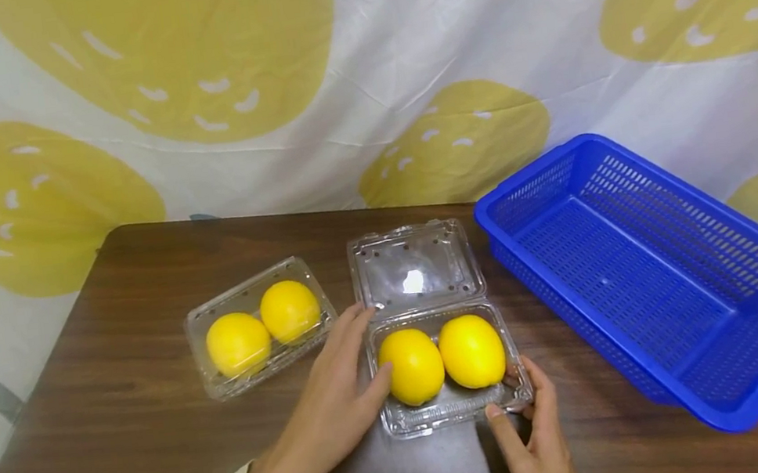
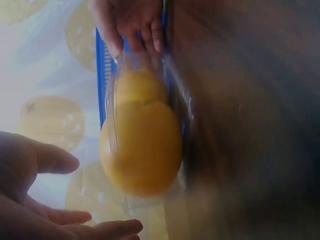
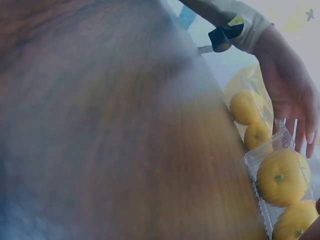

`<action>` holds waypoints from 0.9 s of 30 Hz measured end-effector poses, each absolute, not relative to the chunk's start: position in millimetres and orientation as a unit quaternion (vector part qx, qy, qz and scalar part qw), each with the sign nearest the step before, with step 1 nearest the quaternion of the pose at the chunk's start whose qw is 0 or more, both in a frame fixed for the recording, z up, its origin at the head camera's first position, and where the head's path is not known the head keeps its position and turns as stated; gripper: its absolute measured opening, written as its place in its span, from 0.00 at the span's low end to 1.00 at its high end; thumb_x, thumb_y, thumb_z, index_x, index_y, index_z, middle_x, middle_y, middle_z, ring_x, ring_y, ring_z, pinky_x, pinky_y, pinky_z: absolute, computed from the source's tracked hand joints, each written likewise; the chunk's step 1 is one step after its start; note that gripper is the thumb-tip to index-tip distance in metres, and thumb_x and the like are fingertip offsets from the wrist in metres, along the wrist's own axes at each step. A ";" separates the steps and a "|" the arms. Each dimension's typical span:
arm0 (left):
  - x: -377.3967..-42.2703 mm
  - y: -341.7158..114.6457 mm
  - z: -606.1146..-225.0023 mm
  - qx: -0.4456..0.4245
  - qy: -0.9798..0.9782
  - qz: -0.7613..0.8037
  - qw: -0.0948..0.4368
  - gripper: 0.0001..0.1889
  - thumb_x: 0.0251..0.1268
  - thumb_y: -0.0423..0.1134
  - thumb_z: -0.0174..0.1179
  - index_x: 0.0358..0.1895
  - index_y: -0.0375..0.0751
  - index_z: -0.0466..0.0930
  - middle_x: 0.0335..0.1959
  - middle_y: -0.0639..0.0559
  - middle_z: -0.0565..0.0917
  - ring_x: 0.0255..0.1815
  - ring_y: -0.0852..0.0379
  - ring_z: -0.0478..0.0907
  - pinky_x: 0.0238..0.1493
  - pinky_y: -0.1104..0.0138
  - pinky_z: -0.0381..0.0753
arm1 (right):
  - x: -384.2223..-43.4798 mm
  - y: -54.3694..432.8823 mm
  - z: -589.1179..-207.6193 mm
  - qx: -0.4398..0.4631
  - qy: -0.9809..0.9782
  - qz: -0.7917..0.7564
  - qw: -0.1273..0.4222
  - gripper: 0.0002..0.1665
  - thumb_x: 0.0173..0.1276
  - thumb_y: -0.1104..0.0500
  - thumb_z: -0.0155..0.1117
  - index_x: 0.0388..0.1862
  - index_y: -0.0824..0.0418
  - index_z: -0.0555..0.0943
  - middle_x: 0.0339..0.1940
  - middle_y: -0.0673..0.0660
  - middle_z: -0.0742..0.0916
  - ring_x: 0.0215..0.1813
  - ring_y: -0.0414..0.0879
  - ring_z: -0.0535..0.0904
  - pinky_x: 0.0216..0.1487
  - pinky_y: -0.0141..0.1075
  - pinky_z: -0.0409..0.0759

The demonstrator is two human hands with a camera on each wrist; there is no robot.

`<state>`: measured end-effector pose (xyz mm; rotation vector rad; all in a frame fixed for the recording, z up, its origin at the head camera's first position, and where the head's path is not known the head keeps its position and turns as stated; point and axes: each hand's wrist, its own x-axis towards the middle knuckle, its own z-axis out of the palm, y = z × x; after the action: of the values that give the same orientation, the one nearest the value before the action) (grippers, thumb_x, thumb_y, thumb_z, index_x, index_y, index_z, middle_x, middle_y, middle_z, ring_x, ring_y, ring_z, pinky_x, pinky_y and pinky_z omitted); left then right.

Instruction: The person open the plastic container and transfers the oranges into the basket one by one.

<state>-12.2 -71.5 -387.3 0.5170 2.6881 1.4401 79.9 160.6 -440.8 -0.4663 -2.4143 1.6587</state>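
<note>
An unlatched clear plastic clamshell box lies on the table with its lid folded back, away from me. Two round yellow citrus fruits sit side by side in its base, a left one and a right one. My right hand grips the near right corner, thumb at the front edge and fingers along the right side. My left hand is beside the box's left side, fingers extended and thumb near the left fruit. In the left wrist view, its fingers are spread and hold nothing.
A closed clear clamshell box with two similar fruits lies to the left on the brown wooden table. On the right stands a blue perforated plastic basket. A white cloth with yellow fruit prints hangs behind the table.
</note>
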 end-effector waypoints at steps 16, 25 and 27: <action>5.1 -66.7 -400.6 0.082 0.762 0.638 0.082 0.42 0.74 0.27 0.65 0.88 0.36 0.58 0.89 0.39 0.56 0.85 0.34 0.64 0.75 0.50 0.75 | 81.4 162.9 -442.2 -0.148 -0.814 0.555 0.089 0.44 0.81 0.62 0.67 0.89 0.52 0.59 0.76 0.60 0.81 0.60 0.34 0.78 0.62 0.22 0.70; 11.0 -69.9 -408.6 0.043 0.694 0.705 0.139 0.47 0.64 0.22 0.67 0.87 0.33 0.58 0.88 0.30 0.56 0.84 0.28 0.63 0.77 0.45 0.74 | 80.7 164.0 -450.0 -0.135 -0.819 0.547 0.108 0.44 0.80 0.65 0.67 0.88 0.56 0.60 0.74 0.63 0.82 0.58 0.33 0.78 0.60 0.20 0.69; 13.1 -70.2 -411.1 0.047 0.679 0.716 0.156 0.49 0.63 0.21 0.66 0.88 0.34 0.55 0.88 0.30 0.54 0.86 0.28 0.59 0.79 0.43 0.70 | 80.4 163.7 -448.3 -0.137 -0.815 0.554 0.103 0.44 0.80 0.65 0.67 0.88 0.56 0.59 0.75 0.64 0.82 0.59 0.33 0.78 0.61 0.20 0.69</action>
<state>13.1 -70.2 -411.1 0.1343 1.9447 2.0491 80.4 163.7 -448.3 -0.4052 -2.4044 1.6356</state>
